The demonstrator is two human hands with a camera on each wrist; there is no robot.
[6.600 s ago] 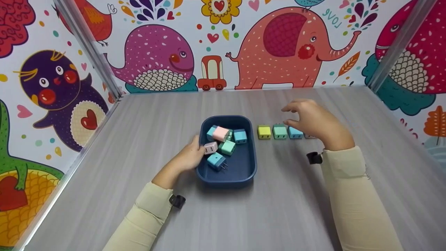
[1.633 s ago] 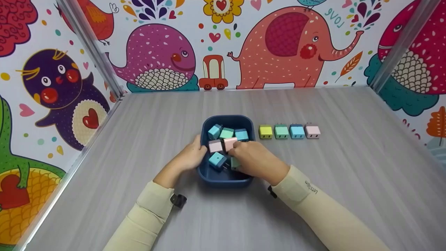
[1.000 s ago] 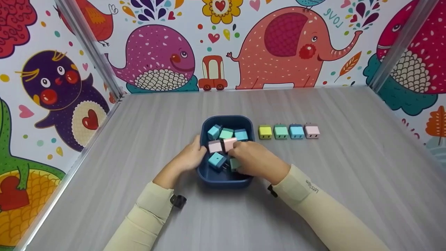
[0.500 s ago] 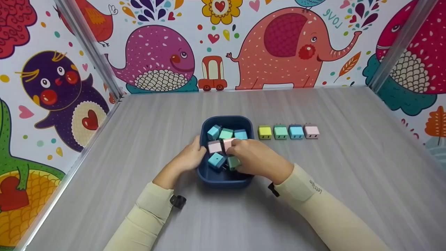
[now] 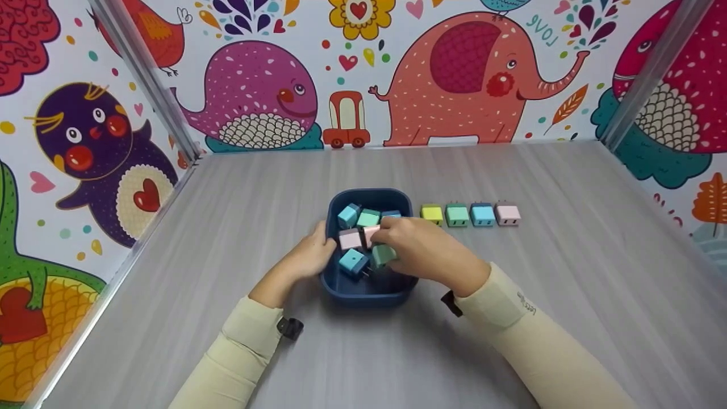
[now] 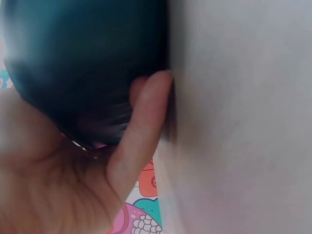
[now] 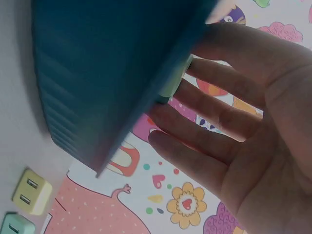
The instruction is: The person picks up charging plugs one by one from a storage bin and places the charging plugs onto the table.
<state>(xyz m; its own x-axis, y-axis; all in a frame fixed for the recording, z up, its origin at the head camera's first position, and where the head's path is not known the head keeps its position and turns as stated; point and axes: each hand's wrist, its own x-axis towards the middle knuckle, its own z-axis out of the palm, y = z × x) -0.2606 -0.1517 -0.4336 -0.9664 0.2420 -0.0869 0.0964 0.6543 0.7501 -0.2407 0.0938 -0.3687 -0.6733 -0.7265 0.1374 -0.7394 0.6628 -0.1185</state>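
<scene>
Grey tabletop (image 5: pixel 244 199): nearer right hand (image 5: pixel 426 247) pinches green cubic plastic charger (image 5: pixel 383 256) at its nine o'clock, long axis unclear; left hand (image 5: pixel 310 251) grips navy oblong plastic bin (image 5: pixel 366 299).

**Head view bright and readable, wrist views dim and soft**

Head: even light, apparently from above. Soft shadows on table (image 5: pixel 244 227) below blue bin (image 5: pixel 368 301) and by right sleeve (image 5: pixel 539 335). Pale sheen on corner post (image 5: pixel 146 79). Wide-lens look, verticals splay outward; small details slightly soft.

Left wrist: darkest view. Bin nearly black low down, left hand (image 6: pixel 73 180) shaded, tabletop out of focus, pale glare at upper left edge.

Right wrist: printed wall (image 7: pixel 163 195) bright behind, right hand (image 7: pixel 273 141) backlit, palm in shade; bin side dark, blurry.
</scene>
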